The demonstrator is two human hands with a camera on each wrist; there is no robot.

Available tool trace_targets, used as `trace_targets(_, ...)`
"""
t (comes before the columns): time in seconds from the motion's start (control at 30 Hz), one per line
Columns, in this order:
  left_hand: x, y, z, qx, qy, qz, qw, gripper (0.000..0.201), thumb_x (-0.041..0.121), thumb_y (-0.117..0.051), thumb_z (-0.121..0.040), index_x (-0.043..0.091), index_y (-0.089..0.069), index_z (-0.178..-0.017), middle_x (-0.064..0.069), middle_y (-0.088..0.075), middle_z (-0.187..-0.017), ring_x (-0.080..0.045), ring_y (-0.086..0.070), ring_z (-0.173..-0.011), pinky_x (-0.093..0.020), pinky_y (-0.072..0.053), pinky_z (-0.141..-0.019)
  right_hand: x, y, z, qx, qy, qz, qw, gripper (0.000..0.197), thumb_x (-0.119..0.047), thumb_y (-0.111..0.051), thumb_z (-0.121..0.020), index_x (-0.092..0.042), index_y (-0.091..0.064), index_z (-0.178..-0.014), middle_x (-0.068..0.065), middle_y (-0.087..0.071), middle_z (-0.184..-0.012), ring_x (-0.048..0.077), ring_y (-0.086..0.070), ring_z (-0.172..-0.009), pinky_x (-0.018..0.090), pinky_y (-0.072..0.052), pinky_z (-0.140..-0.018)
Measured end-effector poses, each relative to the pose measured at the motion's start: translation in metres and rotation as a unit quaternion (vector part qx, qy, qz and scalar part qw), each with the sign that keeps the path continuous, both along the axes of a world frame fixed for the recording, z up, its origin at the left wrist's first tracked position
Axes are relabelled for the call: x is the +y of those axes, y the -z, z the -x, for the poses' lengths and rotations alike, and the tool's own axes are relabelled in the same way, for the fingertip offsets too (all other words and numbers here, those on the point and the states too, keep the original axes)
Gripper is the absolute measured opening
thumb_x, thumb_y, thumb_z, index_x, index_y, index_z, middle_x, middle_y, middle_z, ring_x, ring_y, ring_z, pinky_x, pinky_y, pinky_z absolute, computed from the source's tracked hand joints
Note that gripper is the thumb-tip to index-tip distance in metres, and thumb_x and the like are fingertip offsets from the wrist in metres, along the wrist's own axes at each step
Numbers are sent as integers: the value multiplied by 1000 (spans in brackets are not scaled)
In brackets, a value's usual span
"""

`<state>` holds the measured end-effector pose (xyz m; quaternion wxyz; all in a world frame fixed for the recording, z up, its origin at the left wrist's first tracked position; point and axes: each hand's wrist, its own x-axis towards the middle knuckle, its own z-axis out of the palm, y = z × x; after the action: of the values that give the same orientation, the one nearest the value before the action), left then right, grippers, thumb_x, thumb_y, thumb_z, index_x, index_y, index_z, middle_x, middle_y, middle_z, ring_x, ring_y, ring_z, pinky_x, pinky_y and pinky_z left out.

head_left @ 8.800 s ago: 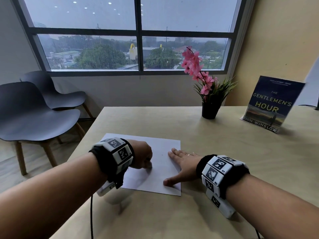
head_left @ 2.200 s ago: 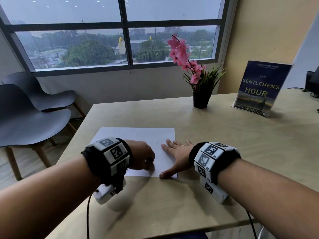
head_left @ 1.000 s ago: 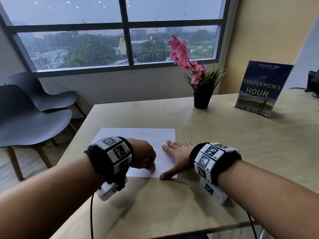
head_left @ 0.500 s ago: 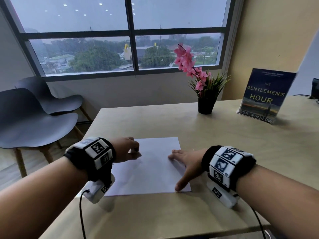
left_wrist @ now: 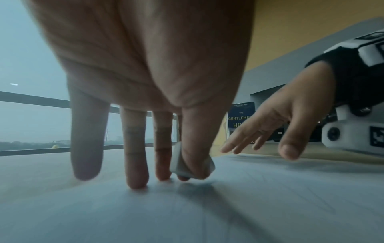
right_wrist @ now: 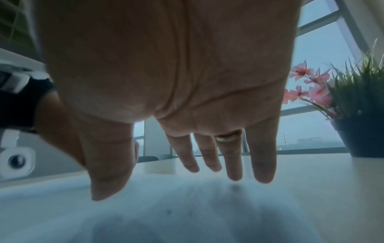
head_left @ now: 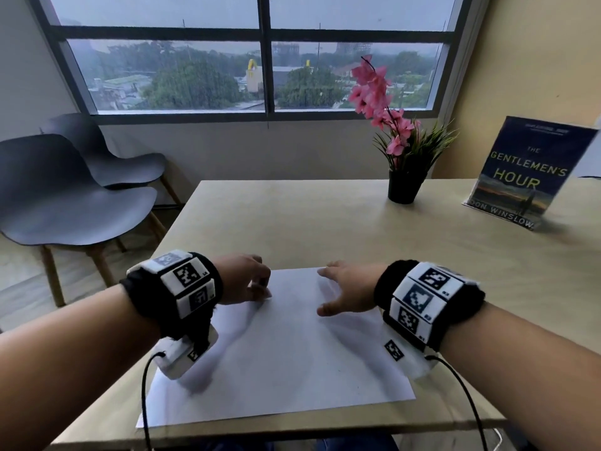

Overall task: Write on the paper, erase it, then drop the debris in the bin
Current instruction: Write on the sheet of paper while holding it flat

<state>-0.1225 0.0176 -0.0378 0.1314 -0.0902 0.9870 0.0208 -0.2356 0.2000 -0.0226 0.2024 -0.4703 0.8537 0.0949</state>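
Left grip [head_left: 245,278]: I see my thumb and index finger pinching a small white eraser [left_wrist: 192,166], a rounded, smooth block, its lower corner just above the paper [head_left: 286,353]; the other three fingers [left_wrist: 137,156] hang straight, tips at the sheet. Right grip [head_left: 346,292]: I have the fingers spread and nearly straight, holding nothing, hovering over the paper's far right portion; whether the tips touch I cannot tell. A ring [right_wrist: 227,138] bands one finger.

The paper is a flat, matte white rectangle lying under and between both grips, its near edge close to the near edge of the counter [head_left: 325,222], its left near corner reaching toward the counter's left edge. The counter is pale, smooth wood with straight edges.

Beyond the right grip stand a black tapered pot of pink flowers [head_left: 401,164] and, further right, an upright glossy book [head_left: 523,174]. Bare counter separates them from both grips. Left of the left grip, off the counter, stand two grey moulded chairs [head_left: 65,190].
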Motion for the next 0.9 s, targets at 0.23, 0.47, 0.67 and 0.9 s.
trace_targets(0.23,-1,-6,34,18,6,2,1000,27,33,-58,-92,12,-64,-106,-7,-66,-110,-28,-60,-102,-29,-46,-85,-12,22,2,-22,11,-12,1000,96,-61,-49,-88,-13,3,-154,5,9,-162,21,1,-150,41,-9,-121)
trace_targets(0.47,17,-14,71,9,13,33,999,33,37,-58,-91,12,-65,-111,-8,-66,-113,-27,-59,-104,-26,-42,-75,-15,30,5,-37,17,0,999,95,-61,-47,-90,-16,7,-154,3,14,-162,20,7,-150,42,-7,-121)
trace_targets(0.67,16,-11,72,-13,34,37,999,32,41,-57,-91,16,-67,-107,-5,-67,-109,-26,-61,-101,-24,-37,-70,-15,32,6,-41,16,-6,999,95,-62,-46,-89,-17,9,-154,2,16,-161,21,8,-150,44,-9,-121)
trace_targets(0.9,20,-10,71,-35,43,61,997,31,37,-53,-94,15,-66,-112,-6,-65,-113,-27,-60,-103,-25,-38,-73,-14,29,6,-43,16,-7,999,96,-62,-46,-89,-17,9,-154,1,16,-161,19,8,-150,42,-7,-121)
